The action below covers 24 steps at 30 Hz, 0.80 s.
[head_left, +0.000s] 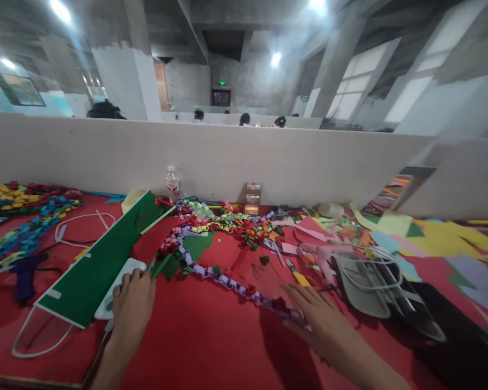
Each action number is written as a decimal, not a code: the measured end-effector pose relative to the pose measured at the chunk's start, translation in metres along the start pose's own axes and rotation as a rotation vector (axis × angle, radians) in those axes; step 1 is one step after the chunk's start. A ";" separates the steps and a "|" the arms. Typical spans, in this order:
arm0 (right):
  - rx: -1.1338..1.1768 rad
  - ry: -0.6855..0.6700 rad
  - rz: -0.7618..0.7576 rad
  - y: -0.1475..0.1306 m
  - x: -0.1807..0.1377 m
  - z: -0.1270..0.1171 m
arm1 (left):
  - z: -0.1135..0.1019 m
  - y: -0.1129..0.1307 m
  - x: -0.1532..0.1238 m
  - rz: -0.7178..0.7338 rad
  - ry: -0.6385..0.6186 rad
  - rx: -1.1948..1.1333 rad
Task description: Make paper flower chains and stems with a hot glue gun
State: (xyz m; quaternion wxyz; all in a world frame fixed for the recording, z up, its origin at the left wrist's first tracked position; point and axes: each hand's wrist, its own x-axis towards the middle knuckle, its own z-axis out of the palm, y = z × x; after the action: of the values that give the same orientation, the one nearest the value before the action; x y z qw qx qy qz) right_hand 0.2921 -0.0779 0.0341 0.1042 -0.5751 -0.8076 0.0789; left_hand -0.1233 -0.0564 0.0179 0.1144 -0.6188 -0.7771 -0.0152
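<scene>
A purple paper chain (228,283) with small dark red paper flowers runs diagonally across the red tabletop. My right hand (315,317) is at its near end with fingers stretched out; the last links lie between thumb and fingers. My left hand (132,300) is closed, its fingers curled down over the edge of a white power strip (124,271). A green strip (160,266) sticks out by its fingertips; whether they grip it is hidden. Left of that hand leans a long green board (97,265) with white edges.
A purple glue gun (25,276) and blue paper chains (32,227) lie left. At the back stands a plastic bottle (172,184) before a white partition (228,157). A yellow-handled cutter (299,275), a grey wire-framed object (361,284) and coloured paper sheets (455,238) are right.
</scene>
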 end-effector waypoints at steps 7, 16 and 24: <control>0.310 0.314 0.228 0.035 -0.053 -0.012 | -0.079 -0.012 0.012 -0.130 0.130 -0.193; 0.396 0.368 0.244 0.025 -0.056 0.015 | -0.189 -0.025 0.058 -0.003 0.563 -0.298; 0.347 0.318 0.204 0.018 -0.052 0.028 | -0.168 -0.033 0.079 -0.023 0.368 -0.405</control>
State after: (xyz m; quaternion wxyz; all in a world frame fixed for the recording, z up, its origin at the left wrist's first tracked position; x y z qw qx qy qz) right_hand 0.3172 -0.1213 -0.0018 0.3188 -0.6322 -0.6932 0.1350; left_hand -0.1453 -0.0163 0.2008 0.1275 -0.6068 -0.7314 -0.2839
